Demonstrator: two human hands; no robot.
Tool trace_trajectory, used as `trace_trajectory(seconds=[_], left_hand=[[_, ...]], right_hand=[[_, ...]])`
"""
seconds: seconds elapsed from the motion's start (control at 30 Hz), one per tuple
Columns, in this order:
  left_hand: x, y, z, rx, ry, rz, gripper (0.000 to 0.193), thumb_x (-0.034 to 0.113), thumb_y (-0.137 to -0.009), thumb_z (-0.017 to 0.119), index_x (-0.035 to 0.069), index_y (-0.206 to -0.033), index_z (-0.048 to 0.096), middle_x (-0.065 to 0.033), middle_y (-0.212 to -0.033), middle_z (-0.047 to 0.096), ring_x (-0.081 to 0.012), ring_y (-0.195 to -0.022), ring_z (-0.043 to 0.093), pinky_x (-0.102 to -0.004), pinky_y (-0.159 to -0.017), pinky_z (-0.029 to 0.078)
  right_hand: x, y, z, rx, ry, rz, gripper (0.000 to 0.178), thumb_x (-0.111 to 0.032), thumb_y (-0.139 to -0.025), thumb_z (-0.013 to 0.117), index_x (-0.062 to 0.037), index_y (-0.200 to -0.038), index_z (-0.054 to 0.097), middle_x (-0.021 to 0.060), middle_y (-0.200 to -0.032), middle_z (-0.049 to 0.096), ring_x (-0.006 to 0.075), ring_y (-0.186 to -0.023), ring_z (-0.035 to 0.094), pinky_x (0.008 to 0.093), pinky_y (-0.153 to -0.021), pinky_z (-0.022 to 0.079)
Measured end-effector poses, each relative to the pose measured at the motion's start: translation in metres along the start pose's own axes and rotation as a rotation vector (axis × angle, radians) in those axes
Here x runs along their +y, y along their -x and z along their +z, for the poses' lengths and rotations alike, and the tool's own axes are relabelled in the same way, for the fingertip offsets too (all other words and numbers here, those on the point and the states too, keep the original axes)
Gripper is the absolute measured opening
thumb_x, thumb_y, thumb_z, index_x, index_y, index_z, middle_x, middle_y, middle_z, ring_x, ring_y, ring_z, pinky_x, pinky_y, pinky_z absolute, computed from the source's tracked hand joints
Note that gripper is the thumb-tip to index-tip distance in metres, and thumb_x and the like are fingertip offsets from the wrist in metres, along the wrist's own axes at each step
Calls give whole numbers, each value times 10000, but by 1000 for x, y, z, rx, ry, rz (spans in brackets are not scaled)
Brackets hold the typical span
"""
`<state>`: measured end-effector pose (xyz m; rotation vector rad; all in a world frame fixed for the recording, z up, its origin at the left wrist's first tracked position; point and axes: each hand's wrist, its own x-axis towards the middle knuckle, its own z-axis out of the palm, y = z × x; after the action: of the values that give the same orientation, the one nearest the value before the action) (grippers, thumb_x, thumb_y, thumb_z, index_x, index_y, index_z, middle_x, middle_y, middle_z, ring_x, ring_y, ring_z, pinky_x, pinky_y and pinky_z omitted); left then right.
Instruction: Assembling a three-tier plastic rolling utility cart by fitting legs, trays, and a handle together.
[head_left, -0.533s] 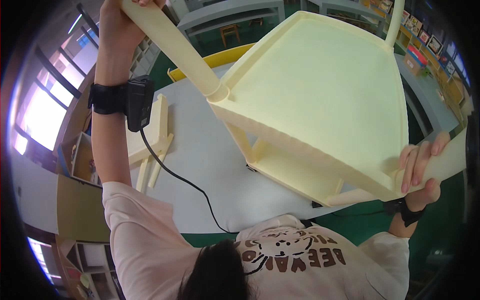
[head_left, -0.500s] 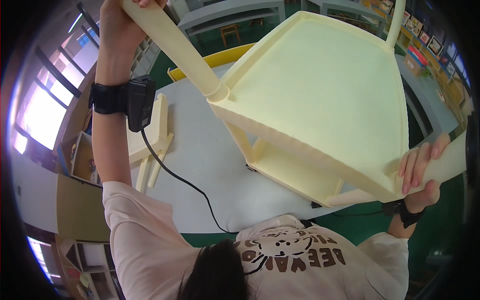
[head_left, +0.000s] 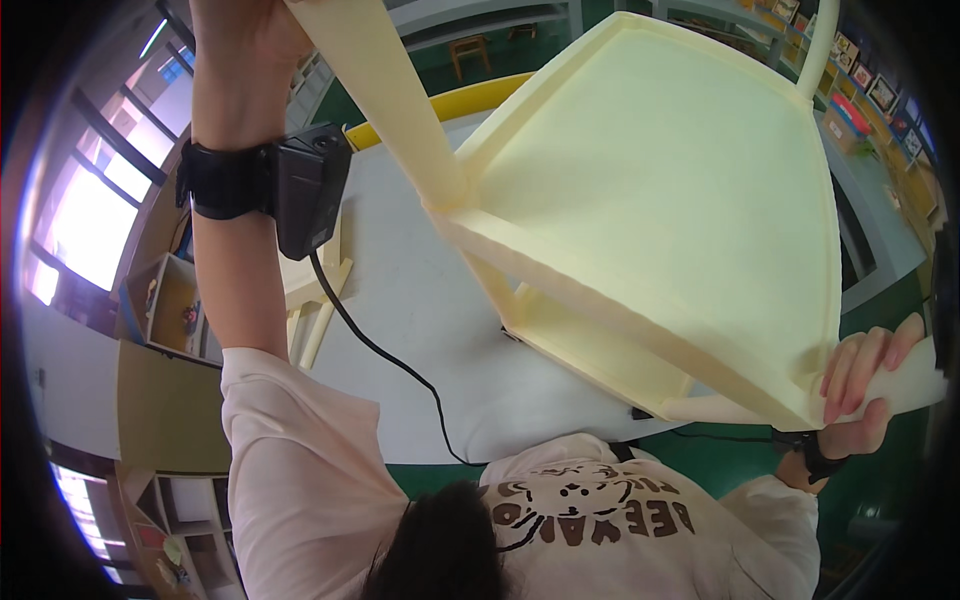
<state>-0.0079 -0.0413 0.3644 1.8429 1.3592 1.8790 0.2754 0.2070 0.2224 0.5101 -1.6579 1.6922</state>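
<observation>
A cream plastic shelf rack [head_left: 660,200] is held tilted above the grey table, its broad tray facing up and a second tray [head_left: 600,345] below. Thick tubular posts rise from its corners. My left hand [head_left: 250,40] is raised at the upper left against one post [head_left: 390,90]; its fingertips are cut off by the frame edge or hidden behind the post. At the lower right my right hand [head_left: 860,370] wraps its fingers round another post [head_left: 905,385] beside the tray's corner.
More cream plastic parts [head_left: 325,310] lie on the grey table [head_left: 400,270], partly behind my left arm. A cable [head_left: 385,360] hangs from the black device [head_left: 312,190] on my left wrist. A yellow edge [head_left: 480,98] lies beyond the table, and shelves [head_left: 170,310] stand at the left.
The shelf rack has shifted slightly to the right and down in the view, with my right hand moving along. My left fingers, seen over the post before, no longer show.
</observation>
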Motion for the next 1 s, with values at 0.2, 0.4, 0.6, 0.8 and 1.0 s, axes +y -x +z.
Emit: trace_trajectory(seconds=[0.2,0.4,0.6,0.8,1.0], left_hand=[[-8,7,-15,-235,475,-12,118,130,-813,380,97,-700,381,35,-421,368,-76,-330,392,-186,-331,351],[-24,-18,-37,-846,685,-37,117,115,-797,414,96,-690,371,5,-438,398,-89,-350,425,-210,-356,414],[-22,-16,-31,-722,566,-30,115,119,-798,409,97,-693,367,6,-442,396,-97,-350,416,-210,-364,418],[-8,2,-21,-437,393,-69,98,99,-816,322,94,-722,349,4,-489,412,-85,-371,415,-187,-347,369],[-3,6,-15,-321,282,-93,107,73,-805,295,91,-722,361,3,-478,391,-86,-367,388,-186,-338,338]], right_hand=[[4,0,-4,-102,-15,-45,387,-164,-681,613,-103,-853,272,-9,-529,482,87,-394,508,166,-424,411],[8,-3,0,-79,14,-131,345,-166,-694,595,-90,-804,277,-28,-498,439,54,-352,457,129,-382,366],[1,0,7,2,52,-88,316,-173,-719,565,-85,-813,277,-35,-500,423,42,-345,431,121,-384,342],[3,5,18,143,158,-87,253,-184,-764,503,-80,-834,283,-39,-517,372,29,-348,352,126,-393,275],[4,8,18,145,130,-88,245,-178,-769,501,-80,-836,287,-37,-534,378,28,-364,359,132,-408,288]])
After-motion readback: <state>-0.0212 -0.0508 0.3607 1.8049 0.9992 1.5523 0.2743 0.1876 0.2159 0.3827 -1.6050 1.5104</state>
